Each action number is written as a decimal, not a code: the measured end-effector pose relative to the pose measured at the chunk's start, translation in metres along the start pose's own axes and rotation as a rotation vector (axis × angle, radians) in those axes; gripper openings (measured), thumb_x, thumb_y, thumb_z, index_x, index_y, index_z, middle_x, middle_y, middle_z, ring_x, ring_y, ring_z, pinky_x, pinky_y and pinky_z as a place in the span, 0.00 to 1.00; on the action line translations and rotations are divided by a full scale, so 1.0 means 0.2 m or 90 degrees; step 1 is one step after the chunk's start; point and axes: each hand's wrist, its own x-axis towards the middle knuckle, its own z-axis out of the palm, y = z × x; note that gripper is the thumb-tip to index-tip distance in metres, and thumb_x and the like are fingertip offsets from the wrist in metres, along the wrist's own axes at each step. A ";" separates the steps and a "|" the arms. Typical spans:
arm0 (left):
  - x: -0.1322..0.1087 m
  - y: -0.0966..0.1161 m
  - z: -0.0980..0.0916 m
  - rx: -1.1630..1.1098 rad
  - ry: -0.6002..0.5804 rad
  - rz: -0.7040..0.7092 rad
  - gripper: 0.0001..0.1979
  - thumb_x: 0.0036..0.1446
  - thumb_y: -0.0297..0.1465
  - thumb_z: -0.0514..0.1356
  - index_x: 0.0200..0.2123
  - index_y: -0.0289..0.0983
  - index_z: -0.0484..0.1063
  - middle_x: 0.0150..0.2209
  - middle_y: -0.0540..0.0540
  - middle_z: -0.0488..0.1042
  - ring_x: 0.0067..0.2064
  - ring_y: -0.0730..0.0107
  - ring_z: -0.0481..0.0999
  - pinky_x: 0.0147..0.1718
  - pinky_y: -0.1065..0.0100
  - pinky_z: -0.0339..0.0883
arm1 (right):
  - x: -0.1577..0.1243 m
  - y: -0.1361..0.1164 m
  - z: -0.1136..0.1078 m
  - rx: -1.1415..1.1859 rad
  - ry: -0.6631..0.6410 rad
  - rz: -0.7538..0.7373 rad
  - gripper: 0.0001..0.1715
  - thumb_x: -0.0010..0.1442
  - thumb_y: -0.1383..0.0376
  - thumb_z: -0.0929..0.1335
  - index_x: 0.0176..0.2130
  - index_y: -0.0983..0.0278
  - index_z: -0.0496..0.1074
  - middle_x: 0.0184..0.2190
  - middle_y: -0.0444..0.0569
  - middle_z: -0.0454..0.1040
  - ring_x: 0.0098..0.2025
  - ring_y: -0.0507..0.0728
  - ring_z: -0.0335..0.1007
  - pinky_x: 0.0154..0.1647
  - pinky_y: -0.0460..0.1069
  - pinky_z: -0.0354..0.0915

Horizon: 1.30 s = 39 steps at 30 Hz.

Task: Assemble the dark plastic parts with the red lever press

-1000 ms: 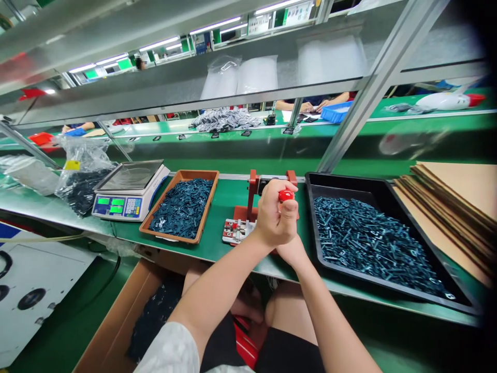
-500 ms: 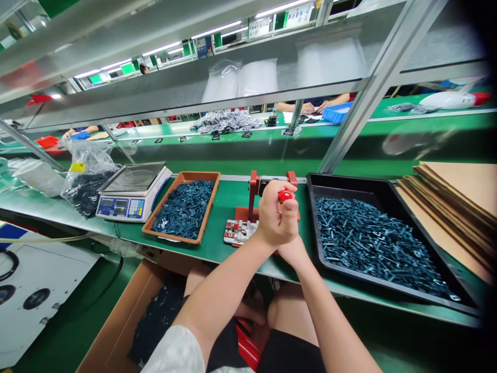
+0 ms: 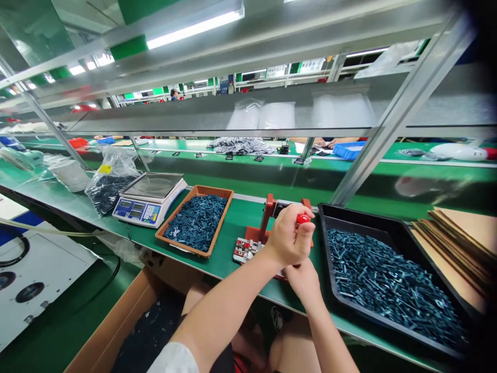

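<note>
My left hand (image 3: 289, 237) is wrapped around the red-knobbed lever (image 3: 303, 218) of a small red hand press (image 3: 267, 217). The red knob shows between thumb and fingers. Just below, my right hand (image 3: 305, 280) is close under the left one; its fingers are hidden, so I cannot tell what they hold or touch. At the press's foot, left of my hands, sits a metal fixture (image 3: 244, 249) with a small red part on it. My forearms and left hand cover much of the press.
An orange-brown tray (image 3: 230, 207) of small dark-blue parts is at the left, beside a weighing scale (image 3: 149, 199) and a plastic bag (image 3: 111, 181). At the right stand a black tray (image 3: 330, 280) of similar parts and cardboard sheets (image 3: 458, 248). Below is a cardboard box (image 3: 104, 321).
The camera view has tilted up, so the bench things appear lower and further right. My left hand stays on the lever. The right hand sits slightly lower beneath it.
</note>
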 end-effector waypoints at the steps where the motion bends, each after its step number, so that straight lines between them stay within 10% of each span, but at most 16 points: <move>1: 0.00 0.00 0.00 -0.002 0.006 -0.001 0.27 0.70 0.56 0.42 0.42 0.38 0.63 0.33 0.45 0.69 0.37 0.63 0.73 0.39 0.62 0.69 | 0.00 0.00 0.00 0.014 -0.014 0.010 0.21 0.50 0.54 0.65 0.36 0.65 0.76 0.30 0.56 0.77 0.34 0.66 0.74 0.33 0.54 0.67; 11: 0.05 0.03 -0.02 0.020 -0.026 0.027 0.24 0.71 0.53 0.44 0.41 0.38 0.64 0.34 0.44 0.71 0.35 0.63 0.72 0.38 0.63 0.68 | 0.01 -0.04 -0.06 0.130 -0.060 0.020 0.16 0.47 0.54 0.66 0.27 0.65 0.75 0.24 0.51 0.76 0.28 0.63 0.71 0.27 0.51 0.64; 20: 0.17 0.06 -0.01 -0.015 -0.010 -0.110 0.23 0.72 0.53 0.47 0.40 0.40 0.65 0.26 0.53 0.66 0.25 0.71 0.67 0.25 0.69 0.59 | 0.03 -0.02 -0.03 0.119 -0.082 0.005 0.17 0.51 0.61 0.65 0.37 0.66 0.78 0.37 0.53 0.80 0.40 0.64 0.76 0.40 0.52 0.69; 39: 0.22 0.05 -0.01 -0.013 -0.045 -0.089 0.25 0.70 0.56 0.45 0.38 0.41 0.62 0.25 0.52 0.62 0.25 0.70 0.63 0.25 0.68 0.58 | 0.01 -0.05 -0.03 0.091 -0.061 -0.028 0.10 0.57 0.66 0.66 0.38 0.65 0.75 0.40 0.52 0.78 0.43 0.61 0.73 0.46 0.51 0.66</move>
